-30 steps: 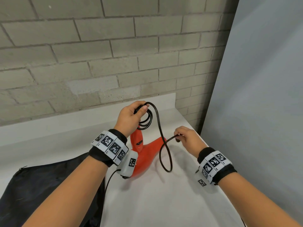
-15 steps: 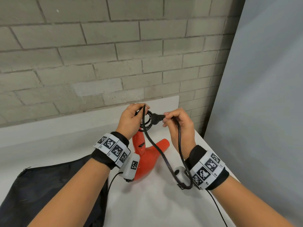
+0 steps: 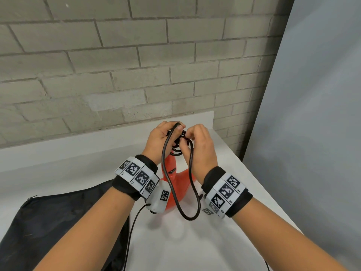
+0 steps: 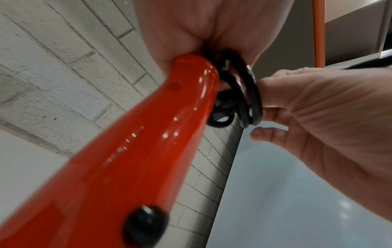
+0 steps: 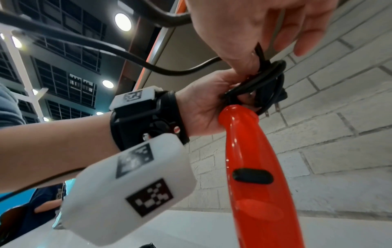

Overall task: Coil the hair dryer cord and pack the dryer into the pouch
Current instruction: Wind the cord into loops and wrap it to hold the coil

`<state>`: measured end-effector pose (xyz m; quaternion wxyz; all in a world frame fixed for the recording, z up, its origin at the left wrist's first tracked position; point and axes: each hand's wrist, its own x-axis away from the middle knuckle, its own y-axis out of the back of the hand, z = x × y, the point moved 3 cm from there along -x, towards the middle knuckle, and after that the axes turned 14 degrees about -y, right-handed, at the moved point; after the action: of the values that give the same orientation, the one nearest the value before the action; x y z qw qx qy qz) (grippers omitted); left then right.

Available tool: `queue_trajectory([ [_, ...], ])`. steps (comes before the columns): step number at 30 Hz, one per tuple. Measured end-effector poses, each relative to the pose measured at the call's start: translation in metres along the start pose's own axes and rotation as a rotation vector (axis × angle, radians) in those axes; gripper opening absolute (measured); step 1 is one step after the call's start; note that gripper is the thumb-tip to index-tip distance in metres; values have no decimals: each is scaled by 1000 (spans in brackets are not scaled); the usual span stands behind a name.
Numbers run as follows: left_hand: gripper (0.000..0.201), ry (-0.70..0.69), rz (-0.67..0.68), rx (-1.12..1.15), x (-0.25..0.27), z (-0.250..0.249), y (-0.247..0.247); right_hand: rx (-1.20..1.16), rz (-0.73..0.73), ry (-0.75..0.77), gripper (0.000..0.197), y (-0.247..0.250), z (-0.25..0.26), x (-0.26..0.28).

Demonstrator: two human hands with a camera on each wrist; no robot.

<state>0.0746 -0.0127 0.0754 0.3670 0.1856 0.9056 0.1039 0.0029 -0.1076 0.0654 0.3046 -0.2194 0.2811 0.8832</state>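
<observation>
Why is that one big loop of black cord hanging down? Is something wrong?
One long loop of the cord dangles below the small coils that the left hand grips at the dryer handle's end. It just isn't wound yet; nothing looks damaged.

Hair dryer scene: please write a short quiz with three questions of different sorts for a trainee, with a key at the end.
1. True or false: the dryer is already inside the pouch.
2. Which hand holds the coiled cord at the top of the dryer's handle? A) left hand B) right hand C) neither
3. Fill in: one long loop of cord hangs down between the two ____.

Key
1. False: the dryer is above the table, and the pouch lies flat to the left.
2. A. The right hand pinches the cord beside the coil.
3. wrists
</observation>
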Motion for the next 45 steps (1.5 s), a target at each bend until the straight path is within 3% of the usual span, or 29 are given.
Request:
queue_trajectory([
  [4,18,53,-16,63,0,-2,1,-229,105,-153,25,-5,5,-4],
  [9,20,45,31,115,5,-9,2,-324,117,-271,27,-13,-4,-7],
  [11,17,32,46,137,7,-11,0,-261,102,-279,28,-15,-12,-9],
  [14,15,46,84,166,7,-8,-4,-282,279,-350,25,-23,-20,-13],
  [16,13,84,76,192,4,-6,-4,-249,415,-318,23,-20,-23,-14],
  [18,13,136,57,219,1,-5,-2,-118,523,-207,29,-11,-31,-14],
  [21,18,129,34,210,-1,-2,-1,134,600,-138,19,5,-56,-5],
  [24,23,136,8,184,-2,-1,-4,443,607,-362,24,18,-101,3],
  [27,26,131,-41,211,-4,-2,-4,917,828,-563,30,20,-142,17],
  [29,24,152,-56,260,-3,-1,-2,1137,967,-561,32,21,-149,27],
  [31,24,167,-46,276,-1,0,-1,1051,943,-517,32,18,-140,26],
  [35,29,134,-25,243,0,-4,-6,299,708,-398,42,8,-86,8],
  [38,32,83,-3,203,1,-5,-6,34,658,-302,35,-4,-51,-1],
  [41,29,84,31,226,1,-9,-7,-28,586,-346,23,-10,-43,-6],
  [45,25,98,54,180,0,-7,-4,322,514,-439,17,-7,-73,-8],
])
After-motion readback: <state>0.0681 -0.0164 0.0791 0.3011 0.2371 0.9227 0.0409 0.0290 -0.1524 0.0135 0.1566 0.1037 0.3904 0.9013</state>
